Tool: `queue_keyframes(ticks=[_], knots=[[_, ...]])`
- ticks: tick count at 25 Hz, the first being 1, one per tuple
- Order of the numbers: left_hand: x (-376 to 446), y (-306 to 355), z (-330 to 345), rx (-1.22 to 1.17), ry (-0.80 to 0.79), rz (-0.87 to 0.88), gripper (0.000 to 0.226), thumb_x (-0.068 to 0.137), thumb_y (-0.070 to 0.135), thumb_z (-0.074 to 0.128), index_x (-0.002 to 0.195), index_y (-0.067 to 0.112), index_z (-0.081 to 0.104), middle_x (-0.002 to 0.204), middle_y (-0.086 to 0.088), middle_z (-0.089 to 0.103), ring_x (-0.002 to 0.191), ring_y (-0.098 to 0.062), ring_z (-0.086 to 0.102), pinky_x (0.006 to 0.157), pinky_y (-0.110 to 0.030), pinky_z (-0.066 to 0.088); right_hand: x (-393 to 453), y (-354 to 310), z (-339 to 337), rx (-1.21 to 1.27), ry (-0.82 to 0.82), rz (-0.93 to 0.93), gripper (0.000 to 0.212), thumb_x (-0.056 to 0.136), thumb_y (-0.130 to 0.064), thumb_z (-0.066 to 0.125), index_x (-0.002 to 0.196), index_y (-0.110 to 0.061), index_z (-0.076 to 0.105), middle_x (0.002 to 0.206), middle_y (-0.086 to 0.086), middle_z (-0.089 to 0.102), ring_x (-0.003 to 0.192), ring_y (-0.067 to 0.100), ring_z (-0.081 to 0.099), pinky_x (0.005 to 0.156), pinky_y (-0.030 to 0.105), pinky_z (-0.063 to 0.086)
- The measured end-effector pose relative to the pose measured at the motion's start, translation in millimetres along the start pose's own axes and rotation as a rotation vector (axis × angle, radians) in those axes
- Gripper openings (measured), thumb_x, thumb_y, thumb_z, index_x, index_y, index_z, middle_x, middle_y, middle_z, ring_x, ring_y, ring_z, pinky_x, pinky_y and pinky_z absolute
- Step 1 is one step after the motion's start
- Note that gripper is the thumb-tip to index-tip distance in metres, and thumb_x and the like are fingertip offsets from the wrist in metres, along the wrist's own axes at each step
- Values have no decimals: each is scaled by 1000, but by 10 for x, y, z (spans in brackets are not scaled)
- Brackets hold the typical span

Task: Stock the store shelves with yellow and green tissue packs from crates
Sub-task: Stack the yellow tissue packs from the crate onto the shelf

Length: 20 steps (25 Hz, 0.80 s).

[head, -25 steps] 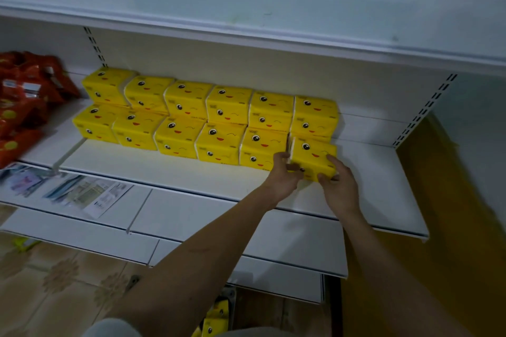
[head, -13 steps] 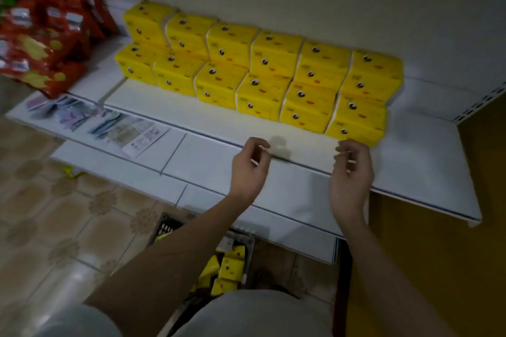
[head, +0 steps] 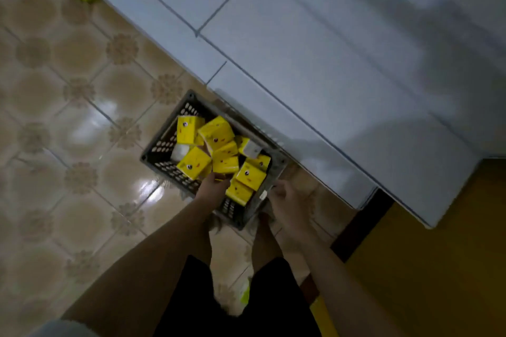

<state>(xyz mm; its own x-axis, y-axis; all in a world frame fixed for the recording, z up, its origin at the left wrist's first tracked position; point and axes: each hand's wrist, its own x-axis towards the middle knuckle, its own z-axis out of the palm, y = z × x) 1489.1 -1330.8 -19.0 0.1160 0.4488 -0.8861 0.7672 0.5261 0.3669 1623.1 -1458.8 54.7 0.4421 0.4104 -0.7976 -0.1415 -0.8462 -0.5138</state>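
Head view, looking straight down. A dark grey plastic crate with slotted walls sits on the tan tiled floor, mid-frame, w/ its far corner tucked just under the white metal store shelves that fill the upper right. That spot prob. keeps the crate close, so it's a short lift from crate to shelf.

Inside the crate lie the yellow tissue packs with little cartoon faces, all in a loose heap. They point every which way: some faces up, some on an edge, some tipped. No shared long axis, so each one needs a turn before it can stand in a row. No green packs seen here.

The left hand reaches into the near side of the crate and touches the packs there. Fingers are hidden under the packs & blurred, so can't tell if it grips one yet. The right hand hangs just outside the crate's near right wall, fingers loosely curled, holding nothing. Looks ready to help w/ the next grab.
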Motion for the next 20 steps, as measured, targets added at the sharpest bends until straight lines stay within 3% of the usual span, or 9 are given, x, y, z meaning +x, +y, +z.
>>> queue_keyframes(ticks=[2, 5, 8, 10, 12, 13, 16, 20], knots=[[609, -347, 200, -26, -4, -56, 37, 80, 25, 68, 110, 6, 63, 105, -15, 66, 98, -29, 62, 88, -43, 49, 656, 333, 417, -118, -99, 52, 33, 99, -28, 49, 131, -20, 48, 119, -1, 53, 95, 19, 56, 85, 44, 49], [1543, -771, 523, -80, 10, -93, 40, 89, 11, 62, 127, 4, 55, 114, -9, 59, 112, -26, 55, 86, -33, 41, 1708, 906, 999, -345, -244, 5, 45, 97, -25, 55, 138, -12, 42, 133, 9, 50, 117, 31, 51, 82, 39, 42], [2512, -1234, 847, -135, 10, -139, 44, 86, 14, 64, 127, 4, 53, 121, -10, 60, 117, -29, 55, 92, -39, 45, 2724, 1586, 1585, -603, -294, -97, 47, 90, -24, 63, 131, -6, 46, 135, 17, 49, 126, 37, 45, 92, 43, 43], [2906, -1499, 1009, -242, -23, -233, 45, 80, 22, 67, 121, 7, 55, 115, -15, 62, 109, -33, 60, 86, -44, 51, 3116, 1972, 1841, -771, -356, -107, 47, 89, -26, 65, 129, -6, 48, 134, 18, 51, 125, 38, 46, 94, 44, 44], [3183, -1765, 1187, -403, -112, -368, 48, 76, 29, 72, 117, 12, 54, 107, -14, 63, 98, -32, 63, 74, -43, 53, 3348, 2288, 2068, -879, -400, -93, 39, 88, -28, 64, 121, -9, 55, 124, 16, 56, 115, 39, 53, 81, 41, 44], [3254, -1825, 1243, -456, -145, -427, 57, 71, 34, 75, 121, 15, 53, 110, -14, 64, 96, -33, 63, 76, -48, 53, 3421, 2392, 2148, -909, -402, -110, 38, 87, -31, 63, 118, -11, 56, 121, 14, 57, 112, 39, 54, 79, 41, 45], [3267, -1956, 1339, -370, -23, -458, 49, 84, 22, 67, 129, 18, 47, 110, -10, 62, 96, -31, 62, 77, -45, 52, 3403, 2531, 2241, -847, -431, -142, 37, 89, -29, 62, 120, -12, 55, 121, 15, 59, 109, 38, 55, 85, 46, 47], [2940, -1824, 1215, -219, 60, -419, 52, 86, 18, 64, 133, 15, 42, 118, -14, 58, 106, -36, 60, 84, -46, 54, 3047, 2304, 2046, -739, -466, -136, 34, 90, -16, 59, 123, -13, 51, 118, 16, 60, 103, 41, 55, 81, 49, 47]])
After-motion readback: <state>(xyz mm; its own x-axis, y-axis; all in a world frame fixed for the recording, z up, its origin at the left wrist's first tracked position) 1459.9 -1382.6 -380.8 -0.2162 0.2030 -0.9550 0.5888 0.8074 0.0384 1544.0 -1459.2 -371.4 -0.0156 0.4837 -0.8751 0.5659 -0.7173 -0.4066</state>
